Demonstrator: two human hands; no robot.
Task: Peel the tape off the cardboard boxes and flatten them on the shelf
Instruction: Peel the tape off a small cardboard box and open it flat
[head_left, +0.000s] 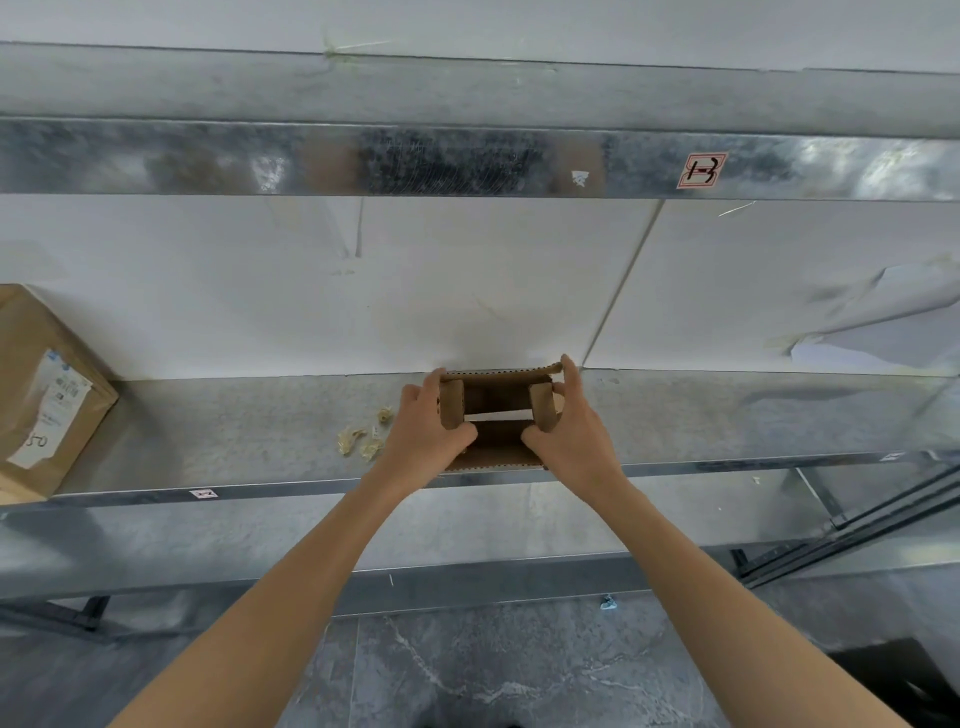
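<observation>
Cardboard box (493, 447) sits open on the metal shelf (234, 431), close to the white back wall, with both side flaps standing up. Your left hand (423, 431) grips the left side and your right hand (569, 436) grips the right side, thumbs curled inward over the near panel. A white strip (498, 414) crosses the interior. Crumpled tape scraps (361, 441) lie just left of your left hand. A larger box (47, 395) with a label stands at the shelf's far left.
</observation>
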